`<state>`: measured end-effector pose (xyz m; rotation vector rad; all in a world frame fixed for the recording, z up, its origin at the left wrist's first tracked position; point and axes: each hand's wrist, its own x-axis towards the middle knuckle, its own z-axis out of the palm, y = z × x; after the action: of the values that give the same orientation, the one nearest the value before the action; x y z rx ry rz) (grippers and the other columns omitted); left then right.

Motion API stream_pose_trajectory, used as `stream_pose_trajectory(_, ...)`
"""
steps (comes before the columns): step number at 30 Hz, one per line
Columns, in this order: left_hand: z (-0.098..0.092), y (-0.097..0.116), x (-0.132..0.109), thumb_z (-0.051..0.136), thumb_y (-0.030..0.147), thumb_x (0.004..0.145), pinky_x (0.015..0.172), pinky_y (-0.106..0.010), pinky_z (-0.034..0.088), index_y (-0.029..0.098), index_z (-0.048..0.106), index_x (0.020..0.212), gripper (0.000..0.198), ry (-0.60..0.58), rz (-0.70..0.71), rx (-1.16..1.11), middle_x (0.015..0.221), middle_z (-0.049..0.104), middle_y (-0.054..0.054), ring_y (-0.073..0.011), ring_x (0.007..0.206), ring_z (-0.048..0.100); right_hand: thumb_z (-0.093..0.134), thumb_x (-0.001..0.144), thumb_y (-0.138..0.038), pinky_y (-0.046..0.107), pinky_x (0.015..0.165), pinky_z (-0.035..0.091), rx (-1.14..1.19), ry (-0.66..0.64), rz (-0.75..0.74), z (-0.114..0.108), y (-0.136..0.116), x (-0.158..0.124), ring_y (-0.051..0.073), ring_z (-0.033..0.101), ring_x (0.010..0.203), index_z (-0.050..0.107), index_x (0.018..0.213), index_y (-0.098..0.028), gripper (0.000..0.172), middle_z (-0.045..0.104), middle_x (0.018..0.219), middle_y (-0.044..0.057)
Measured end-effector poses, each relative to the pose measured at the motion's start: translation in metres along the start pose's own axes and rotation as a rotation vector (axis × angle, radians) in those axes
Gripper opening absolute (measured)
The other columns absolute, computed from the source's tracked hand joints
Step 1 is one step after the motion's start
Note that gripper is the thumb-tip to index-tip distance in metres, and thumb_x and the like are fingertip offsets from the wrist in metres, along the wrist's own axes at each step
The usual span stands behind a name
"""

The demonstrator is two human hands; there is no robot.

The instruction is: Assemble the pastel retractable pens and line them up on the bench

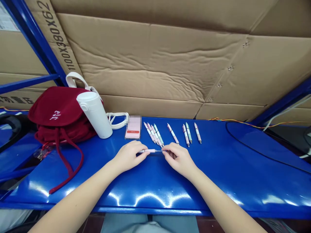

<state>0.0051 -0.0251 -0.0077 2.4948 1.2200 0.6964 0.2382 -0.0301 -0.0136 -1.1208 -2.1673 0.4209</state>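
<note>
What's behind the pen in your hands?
Behind the pen, more pens lie on the blue bench. The left hand and right hand hide parts of it and the bench beneath them.

This looks like a warehouse or stockroom. Blue steel racking (36, 40) frames the spot, and a glossy blue metal shelf (245, 191) serves as a workbench. Behind it sit big stapled cardboard sheets (150, 55) (one is printed 1100X380X62), with loose wires (233, 121) along the back.
</note>
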Motion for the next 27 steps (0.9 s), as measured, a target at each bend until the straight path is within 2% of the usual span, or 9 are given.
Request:
stream_pose_trajectory(12, -0.001, 0.003, -0.001, 0.048, 0.033, 0.089, 0.069, -0.027, 0.043, 0.023, 0.067, 0.094, 0.023, -0.049, -0.011, 0.022, 0.085, 0.066, -0.003, -0.0168, 0.079, 0.056, 0.048, 0.087, -0.022, 0.026, 0.058, 0.042, -0.013, -0.062, -0.026, 0.001, -0.005, 0.001, 0.013, 0.053, 0.061, 0.064, 0.087, -0.02, 0.016, 0.057, 0.069, 0.002)
stream_pose_trajectory(18, -0.001, 0.005, -0.001, 0.049, 0.032, 0.088, 0.074, -0.028, 0.044, 0.021, 0.067, 0.096, 0.023, -0.069, 0.015, 0.021, 0.087, 0.066, -0.004, -0.0171, 0.081, 0.057, 0.049, 0.086, -0.022, 0.027, 0.064, 0.044, 0.055, -0.109, -0.013, 0.004, -0.01, 0.003, 0.015, 0.056, 0.068, 0.065, 0.088, -0.019, 0.016, 0.063, 0.077, 0.004)
stream_pose_trajectory(23, -0.002, 0.007, 0.001, 0.047, 0.033, 0.09, 0.071, -0.027, 0.044, 0.021, 0.067, 0.098, 0.025, -0.06, 0.033, 0.019, 0.089, 0.067, -0.004, -0.017, 0.081, 0.058, 0.048, 0.085, -0.025, 0.027, 0.062, 0.045, 0.172, -0.04, 0.061, 0.001, -0.009, 0.004, 0.014, 0.056, 0.064, 0.066, 0.094, -0.019, 0.021, 0.062, 0.076, 0.004)
stream_pose_trajectory(27, -0.002, 0.006, 0.001, 0.047, 0.036, 0.09, 0.072, -0.027, 0.044, 0.021, 0.067, 0.098, 0.026, -0.026, 0.021, 0.007, 0.089, 0.067, -0.003, -0.0164, 0.08, 0.058, 0.049, 0.082, -0.023, 0.027, 0.061, 0.048, 0.364, -0.042, 0.187, -0.001, -0.006, 0.002, 0.013, 0.057, 0.062, 0.055, 0.104, -0.02, 0.024, 0.059, 0.073, 0.0)
